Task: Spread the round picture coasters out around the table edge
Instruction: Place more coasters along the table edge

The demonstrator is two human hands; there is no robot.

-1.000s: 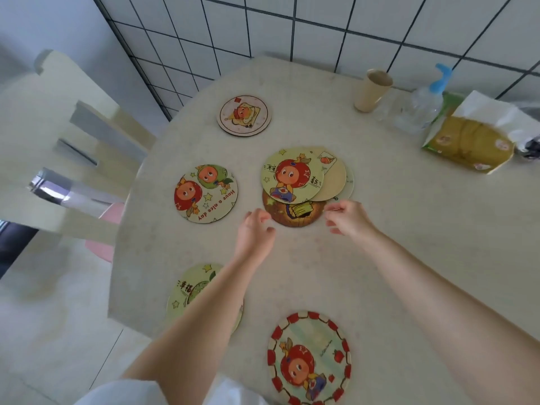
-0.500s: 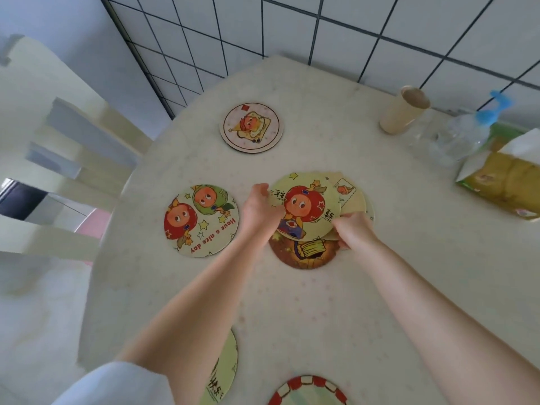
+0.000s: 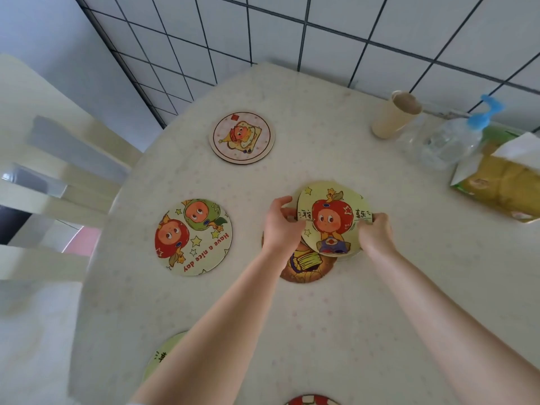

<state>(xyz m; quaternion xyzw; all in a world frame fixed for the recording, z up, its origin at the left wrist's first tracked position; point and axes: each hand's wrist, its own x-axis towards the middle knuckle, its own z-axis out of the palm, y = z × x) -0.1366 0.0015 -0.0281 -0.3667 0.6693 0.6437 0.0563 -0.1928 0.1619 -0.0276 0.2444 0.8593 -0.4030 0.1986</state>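
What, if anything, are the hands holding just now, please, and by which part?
Both hands hold the top coaster of the pile: the left hand at its left rim, the right hand at its right rim.

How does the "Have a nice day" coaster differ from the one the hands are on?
The "Have a nice day" coaster lies alone, untouched, showing two characters. The held coaster tops a pile, gripped by the left hand and right hand, showing one character. Both are round, pale yellow.
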